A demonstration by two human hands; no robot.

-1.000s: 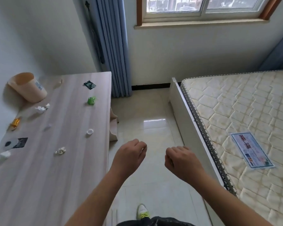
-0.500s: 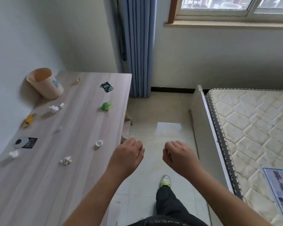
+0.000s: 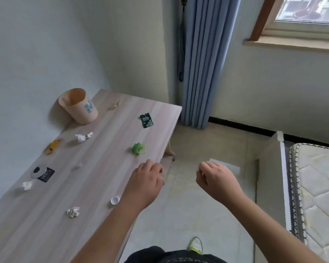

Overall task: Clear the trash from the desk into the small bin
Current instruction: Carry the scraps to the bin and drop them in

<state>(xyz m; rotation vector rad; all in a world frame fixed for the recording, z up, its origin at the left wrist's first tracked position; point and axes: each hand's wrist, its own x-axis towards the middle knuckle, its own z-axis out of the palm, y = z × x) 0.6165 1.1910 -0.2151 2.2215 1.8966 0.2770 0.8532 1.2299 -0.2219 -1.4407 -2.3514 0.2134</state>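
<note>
A small beige bin (image 3: pixel 78 106) stands at the far left corner of the wooden desk (image 3: pixel 51 221). Trash is scattered on the desk: a green crumpled wrapper (image 3: pixel 138 148), a dark green packet (image 3: pixel 146 120), white paper wads (image 3: pixel 83 137) (image 3: pixel 73 212) (image 3: pixel 27 185), a white bottle cap (image 3: pixel 115 199), an orange wrapper (image 3: pixel 53 145) and a black-and-white packet (image 3: pixel 43 172). My left hand (image 3: pixel 145 182) hovers over the desk's right edge, fingers curled, holding nothing. My right hand (image 3: pixel 216 180) is a loose fist over the floor, empty.
A bed with a bare quilted mattress (image 3: pixel 319 196) fills the right side. Blue curtains (image 3: pixel 207 61) hang beyond the desk's far end, under a window (image 3: pixel 308 10). Tiled floor (image 3: pixel 194 215) runs between desk and bed. My shoe (image 3: pixel 195 245) shows below.
The view has swung left and nearer to the desk. My left hand has come from above the floor to over the desk's right edge. Both hands stay curled and empty.
</note>
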